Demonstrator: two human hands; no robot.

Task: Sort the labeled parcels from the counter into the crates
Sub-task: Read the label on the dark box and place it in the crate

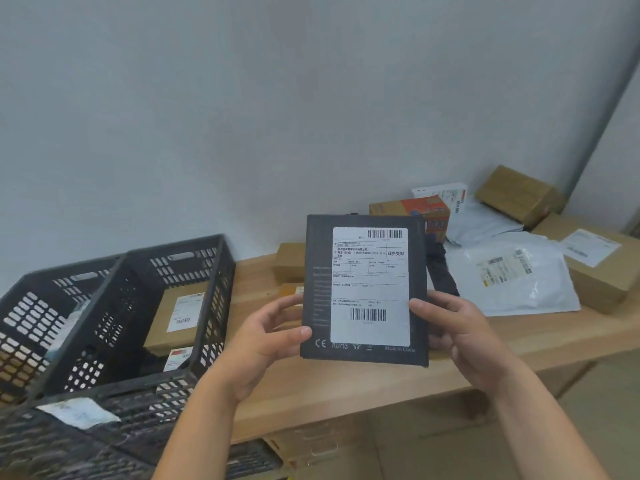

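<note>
Both hands are holding the flat dark-grey cardboard parcel (363,292) upright above the light wooden desk (346,393), near its front edge. The left hand (266,336) and right hand (453,334) are pinching its side edges with curled fingers. It is looking stiff, light and smooth, so edge grips seem soundest.

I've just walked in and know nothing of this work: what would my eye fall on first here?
First, the dark flat parcel with its white barcode label, held upright at the centre between the left hand and right hand. To the left stand black crates, one with a brown box inside. At right, grey bags and cartons lie heaped on the wooden counter.
</note>
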